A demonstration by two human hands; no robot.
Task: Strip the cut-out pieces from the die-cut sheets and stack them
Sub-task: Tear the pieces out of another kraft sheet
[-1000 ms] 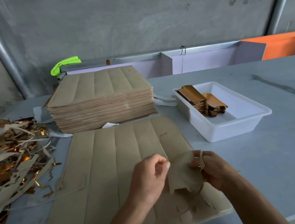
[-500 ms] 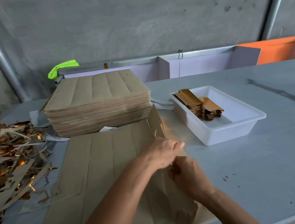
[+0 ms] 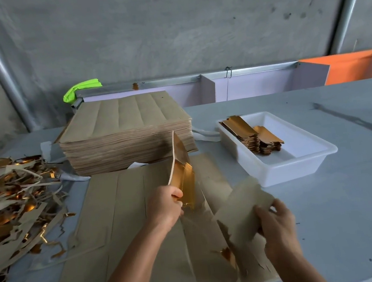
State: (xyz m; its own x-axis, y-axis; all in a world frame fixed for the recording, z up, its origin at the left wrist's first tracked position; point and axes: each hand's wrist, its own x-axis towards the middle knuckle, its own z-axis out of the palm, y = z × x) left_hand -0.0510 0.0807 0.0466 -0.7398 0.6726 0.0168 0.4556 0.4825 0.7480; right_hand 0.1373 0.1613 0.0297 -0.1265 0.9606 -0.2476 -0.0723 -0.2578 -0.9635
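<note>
Die-cut sheet [image 3: 119, 218] lies flat on table [image 3: 346, 169], kraft side up. Left hand [image 3: 164, 207] grips a strip [image 3: 180, 164] peeled upward from it, gold face showing. Right hand [image 3: 276, 221] pinches a freed cut-out piece [image 3: 239, 209], blurred, above sheet's right edge. Behind: sheet stack [image 3: 125, 129]. Right: white tray [image 3: 299, 165] holding stacked pieces [image 3: 249, 136]. Left: scrap pile [image 3: 13, 202].
</note>
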